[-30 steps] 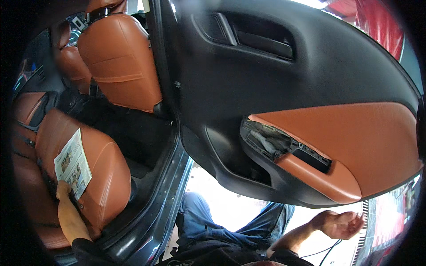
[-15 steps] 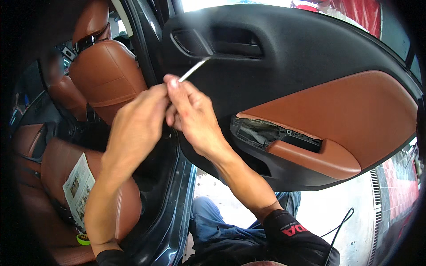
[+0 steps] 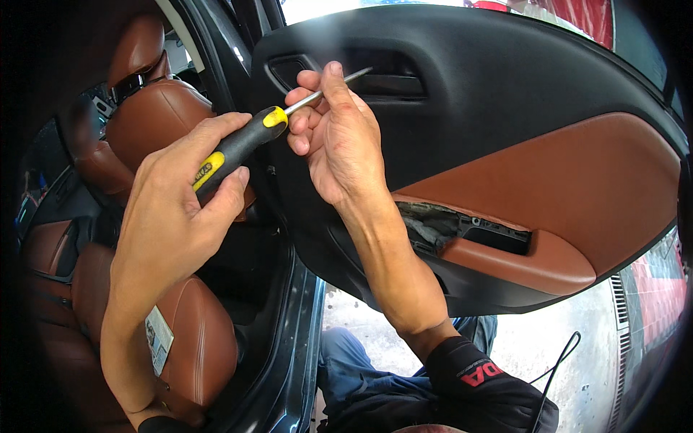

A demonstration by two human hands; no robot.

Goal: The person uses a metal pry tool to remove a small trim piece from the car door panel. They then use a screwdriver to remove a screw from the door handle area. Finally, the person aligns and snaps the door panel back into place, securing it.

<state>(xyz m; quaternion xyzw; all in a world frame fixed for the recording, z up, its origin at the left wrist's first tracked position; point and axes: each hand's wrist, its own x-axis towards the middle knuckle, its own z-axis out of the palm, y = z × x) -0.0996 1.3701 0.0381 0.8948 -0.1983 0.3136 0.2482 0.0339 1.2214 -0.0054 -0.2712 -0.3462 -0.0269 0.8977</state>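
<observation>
My left hand (image 3: pixel 170 198) wraps round the black and yellow handle of a screwdriver (image 3: pixel 249 144). The thin metal shaft slants up to the right, its pointed tip in front of the inner door handle recess (image 3: pixel 390 79). My right hand (image 3: pixel 346 144) is round the shaft, the thumb against it and the fingers curled behind. Both hands are in front of the black car door panel (image 3: pixel 462 108). Lower on that panel, an opening (image 3: pixel 426 224) beside the brown armrest (image 3: pixel 520 263) bares its inner parts.
Brown leather seats (image 3: pixel 155 123) and a rear bench (image 3: pixel 202 339) fill the car on the left. A folded newspaper (image 3: pixel 159 343) lies on the bench. The dark door sill (image 3: pixel 285 346) runs down the middle. At lower right is pale floor with a drain grate (image 3: pixel 621 310) and a black cord loop (image 3: pixel 559 368).
My hands have moved apart: the left down and left, the right up and right. The screwdriver's handle, hidden earlier behind my hands, now shows. The tip has shifted up and right.
</observation>
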